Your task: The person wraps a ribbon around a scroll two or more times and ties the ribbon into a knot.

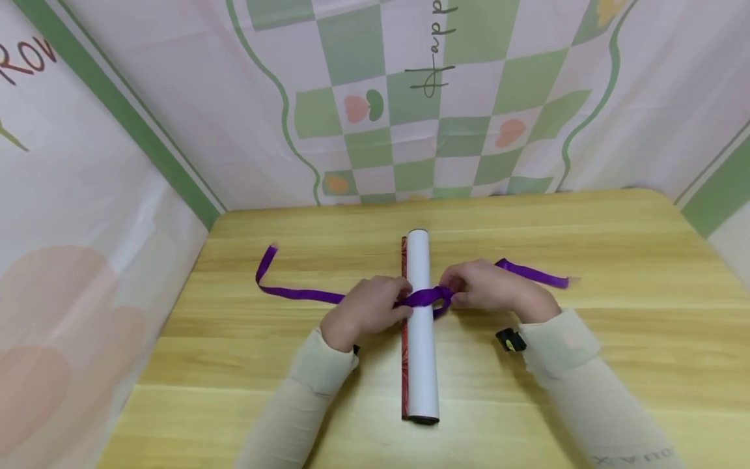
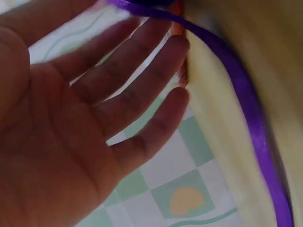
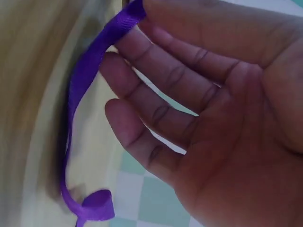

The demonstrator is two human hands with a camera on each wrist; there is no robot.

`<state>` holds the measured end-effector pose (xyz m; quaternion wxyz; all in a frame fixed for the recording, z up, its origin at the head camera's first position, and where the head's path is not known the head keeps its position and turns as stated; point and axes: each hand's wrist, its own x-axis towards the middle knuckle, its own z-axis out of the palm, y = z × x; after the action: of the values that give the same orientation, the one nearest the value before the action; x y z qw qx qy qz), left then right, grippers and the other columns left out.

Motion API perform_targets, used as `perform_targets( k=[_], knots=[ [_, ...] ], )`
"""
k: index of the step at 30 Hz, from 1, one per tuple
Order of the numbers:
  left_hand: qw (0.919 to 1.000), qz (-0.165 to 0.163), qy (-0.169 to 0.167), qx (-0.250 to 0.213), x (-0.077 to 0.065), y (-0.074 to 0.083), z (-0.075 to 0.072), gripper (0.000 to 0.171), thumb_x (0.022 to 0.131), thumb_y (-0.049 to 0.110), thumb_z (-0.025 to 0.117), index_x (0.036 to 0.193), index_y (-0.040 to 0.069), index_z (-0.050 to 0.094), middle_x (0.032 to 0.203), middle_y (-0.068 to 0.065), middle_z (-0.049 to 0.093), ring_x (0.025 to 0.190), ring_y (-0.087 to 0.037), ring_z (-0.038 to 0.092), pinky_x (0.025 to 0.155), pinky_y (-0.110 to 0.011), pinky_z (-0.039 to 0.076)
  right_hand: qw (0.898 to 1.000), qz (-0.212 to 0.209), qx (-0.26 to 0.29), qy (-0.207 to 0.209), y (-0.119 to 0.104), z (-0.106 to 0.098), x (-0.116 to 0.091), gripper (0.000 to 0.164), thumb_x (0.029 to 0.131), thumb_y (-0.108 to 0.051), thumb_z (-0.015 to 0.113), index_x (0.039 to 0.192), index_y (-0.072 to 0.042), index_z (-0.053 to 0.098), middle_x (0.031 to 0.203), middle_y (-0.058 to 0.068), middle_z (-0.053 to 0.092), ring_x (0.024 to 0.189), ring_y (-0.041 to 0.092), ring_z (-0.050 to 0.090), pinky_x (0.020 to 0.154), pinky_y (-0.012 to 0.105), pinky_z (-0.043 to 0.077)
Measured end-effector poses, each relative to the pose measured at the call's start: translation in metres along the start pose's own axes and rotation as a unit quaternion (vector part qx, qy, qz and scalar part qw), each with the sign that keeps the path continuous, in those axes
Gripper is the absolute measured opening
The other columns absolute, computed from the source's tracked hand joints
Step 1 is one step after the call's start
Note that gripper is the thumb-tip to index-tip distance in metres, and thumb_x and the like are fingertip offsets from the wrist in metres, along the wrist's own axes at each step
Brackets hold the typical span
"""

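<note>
A white paper roll (image 1: 420,365) lies lengthwise on the table, a red patterned strip (image 1: 404,384) showing along its left edge. A purple ribbon (image 1: 423,298) crosses over its middle, with a loop at the roll's right side. My left hand (image 1: 368,305) is at the roll's left side, thumb and forefinger pinching the ribbon there; its other fingers are spread in the left wrist view. On the other side, my right hand (image 1: 483,285) pinches the ribbon near the loop between thumb and forefinger. In the right wrist view, ribbon (image 3: 87,71) hangs from those fingertips.
One ribbon tail (image 1: 299,294) stretches left over the wooden table (image 1: 222,365) and bends up at its end. The other tail (image 1: 533,272) lies beyond my right hand. A printed cloth (image 1: 469,156) with green checks hangs behind the table.
</note>
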<state>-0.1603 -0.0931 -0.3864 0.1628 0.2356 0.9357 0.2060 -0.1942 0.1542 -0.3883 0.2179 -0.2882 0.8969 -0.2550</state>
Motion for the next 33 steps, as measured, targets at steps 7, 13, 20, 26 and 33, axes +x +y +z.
perform_targets(
  k=[7,13,20,26,33],
  knots=[
    [0.999,-0.01,0.043,-0.009,-0.001,-0.003,-0.005,0.013,0.104,0.02,0.069,0.113,0.012,0.074,0.089,0.001,0.072,0.071,-0.011,0.059,0.067,-0.026,0.05,1.0,-0.01,-0.009,0.012,-0.006,0.0,0.004,0.012,0.098,-0.01,0.071,0.107,-0.008,0.078,0.083,-0.003,0.071,0.075,0.011,0.058,0.071,0.029,0.049],
    [0.9987,-0.011,0.032,-0.037,-0.008,-0.011,-0.017,0.009,0.103,0.017,0.07,0.105,0.013,0.078,0.096,0.0,0.074,0.079,-0.012,0.06,0.076,-0.028,0.053,1.0,-0.003,-0.016,0.025,-0.001,-0.008,0.0,0.013,0.101,-0.009,0.067,0.106,-0.01,0.079,0.091,-0.002,0.074,0.078,0.012,0.058,0.073,0.03,0.049],
    [0.9971,-0.018,-0.024,-0.07,-0.016,-0.018,-0.027,0.008,0.102,0.016,0.072,0.098,0.012,0.077,0.092,0.001,0.072,0.077,-0.012,0.058,0.072,-0.026,0.051,0.998,0.021,-0.018,0.06,0.005,-0.012,-0.001,0.014,0.103,-0.009,0.064,0.102,-0.01,0.079,0.089,0.002,0.075,0.075,0.014,0.057,0.07,0.031,0.048],
    [0.9916,-0.04,-0.089,-0.085,-0.02,-0.019,-0.026,0.009,0.1,0.016,0.073,0.092,0.013,0.075,0.084,0.001,0.071,0.072,-0.012,0.056,0.067,-0.026,0.046,0.993,0.027,-0.056,0.097,0.004,-0.003,0.004,0.013,0.102,-0.005,0.065,0.103,-0.006,0.077,0.099,0.008,0.078,0.089,0.022,0.069,0.083,0.045,0.059],
    [0.9936,-0.015,-0.072,-0.086,-0.01,-0.011,-0.012,0.021,0.101,0.029,0.073,0.112,0.011,0.073,0.092,0.001,0.073,0.073,-0.009,0.061,0.071,-0.025,0.051,0.999,-0.023,-0.01,0.044,-0.007,0.007,0.007,0.022,0.097,-0.012,0.076,0.118,-0.007,0.073,0.114,0.009,0.077,0.109,0.029,0.072,0.097,0.052,0.058]
  ],
)
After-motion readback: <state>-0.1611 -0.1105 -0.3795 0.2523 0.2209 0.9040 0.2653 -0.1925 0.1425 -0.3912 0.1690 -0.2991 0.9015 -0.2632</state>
